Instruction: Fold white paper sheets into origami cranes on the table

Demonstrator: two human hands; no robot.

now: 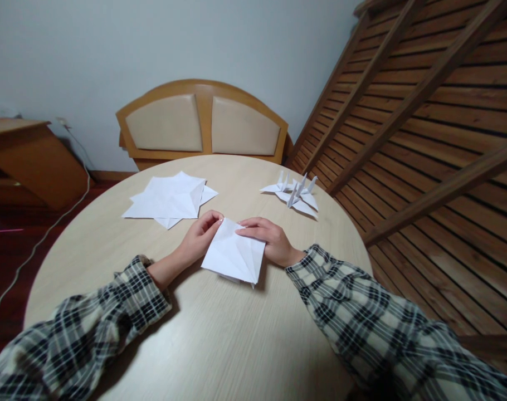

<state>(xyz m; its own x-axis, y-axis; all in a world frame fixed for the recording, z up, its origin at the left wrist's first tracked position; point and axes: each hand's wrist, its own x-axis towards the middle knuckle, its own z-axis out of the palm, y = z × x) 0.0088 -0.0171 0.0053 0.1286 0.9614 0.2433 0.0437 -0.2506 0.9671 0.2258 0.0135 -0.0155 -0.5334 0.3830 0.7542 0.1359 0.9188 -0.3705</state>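
I see left hand (pixel 200 236) curled, pinching top corner of folded paper (pixel 234 255); right hand (pixel 267 240) flat, open, pressing upper edge. Paper white, creased, diamond-set.

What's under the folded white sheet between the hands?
Only the pale round table shows around the folded sheet; a lower paper layer peeks out at its near edge. The rest is covered.

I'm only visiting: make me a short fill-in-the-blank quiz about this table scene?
The left hand and right hand both touch a folded sheet of ____ paper.
The loose stack of sheets lies beyond the ____ hand.
The paper cranes stand beyond the ____ hand.
The table is ____ in shape.
Missing: white; left; right; round.
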